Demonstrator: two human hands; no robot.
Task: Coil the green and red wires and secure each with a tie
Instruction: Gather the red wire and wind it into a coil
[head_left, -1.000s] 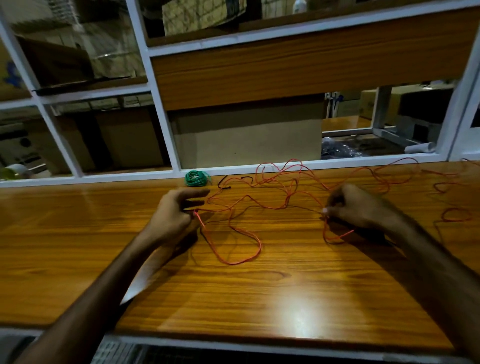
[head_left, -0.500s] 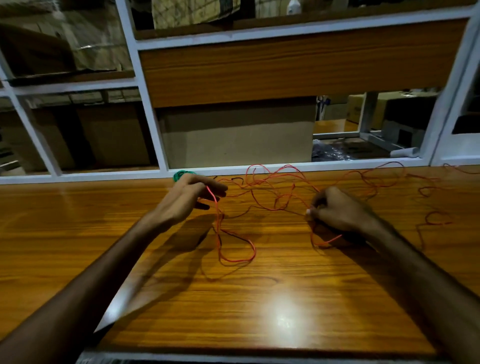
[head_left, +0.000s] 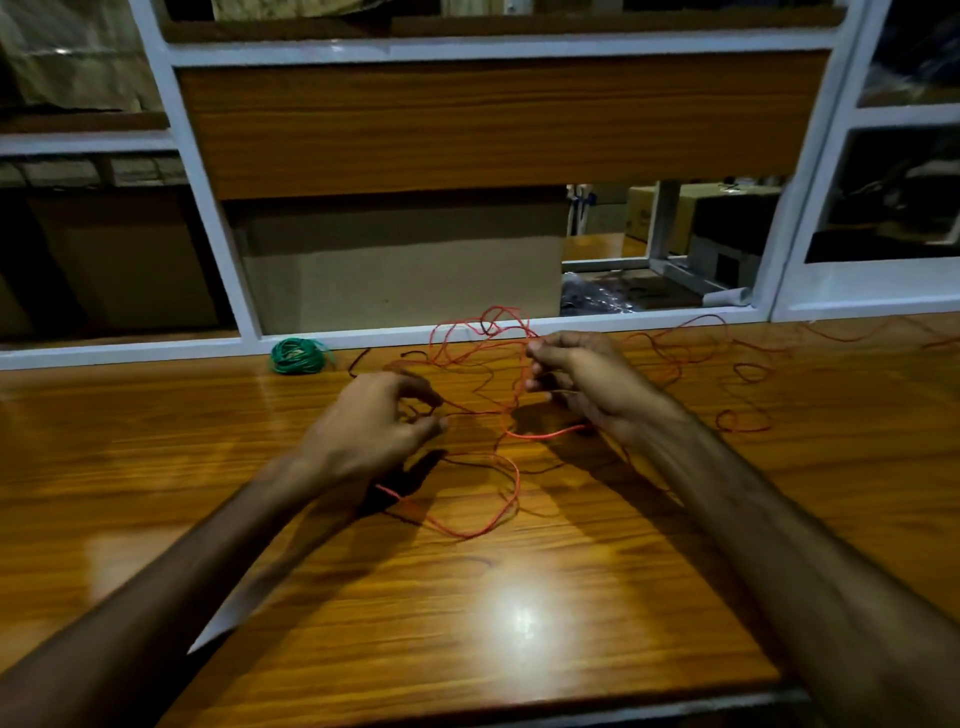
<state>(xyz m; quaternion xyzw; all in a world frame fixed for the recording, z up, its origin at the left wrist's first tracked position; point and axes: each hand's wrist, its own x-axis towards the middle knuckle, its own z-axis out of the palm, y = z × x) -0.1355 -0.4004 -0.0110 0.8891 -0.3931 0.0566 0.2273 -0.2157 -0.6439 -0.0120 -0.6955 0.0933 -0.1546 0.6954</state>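
Note:
A long red wire (head_left: 511, 486) lies in loose tangled loops across the wooden table (head_left: 467, 613), spreading to the far right. My left hand (head_left: 371, 423) pinches a strand of it near the table's middle. My right hand (head_left: 582, 376) grips several strands a little further back, the fingers curled round them. A green wire (head_left: 296, 356), wound into a small coil, rests at the back edge, to the left of both hands. A short black tie (head_left: 358, 361) lies just right of the green coil.
A white window frame (head_left: 228, 249) with a wooden panel (head_left: 493, 119) rises along the table's back edge. Cardboard boxes stand behind the glass. Red loops (head_left: 743, 415) trail over the right part of the table.
My left hand dropped from beside the green coil toward the table's middle. My right hand moved left and back, gathering red strands, so the two hands are now closer together.

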